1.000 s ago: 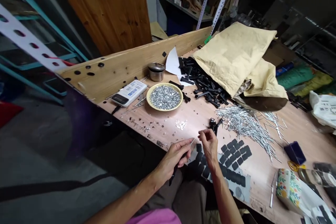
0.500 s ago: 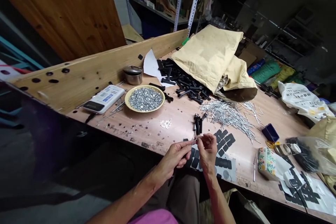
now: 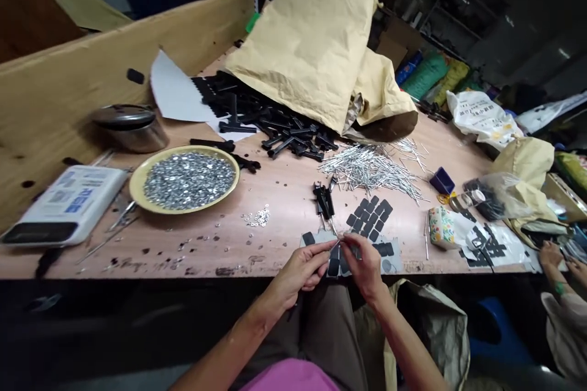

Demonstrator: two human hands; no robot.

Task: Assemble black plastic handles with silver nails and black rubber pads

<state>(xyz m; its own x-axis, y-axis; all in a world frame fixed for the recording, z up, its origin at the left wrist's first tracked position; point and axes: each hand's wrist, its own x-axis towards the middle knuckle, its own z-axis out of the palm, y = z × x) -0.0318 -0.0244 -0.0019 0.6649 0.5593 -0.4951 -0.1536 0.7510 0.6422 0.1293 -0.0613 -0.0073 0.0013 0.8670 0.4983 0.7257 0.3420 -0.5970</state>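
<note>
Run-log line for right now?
left hand: pinching thin metal piece; right hand: at same piece; beyond: black parts, metal rods

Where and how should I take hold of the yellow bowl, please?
Probably take the yellow bowl by opposite rim edges, from above: it is round, full of washer-like metal pieces that could spill, and a white device crowds its left.

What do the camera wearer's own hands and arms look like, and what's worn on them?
The left hand and right hand are ungloved. Both forearms are bare, with no sleeve, watch or bracelet showing. Any rings are too small to tell.
</note>
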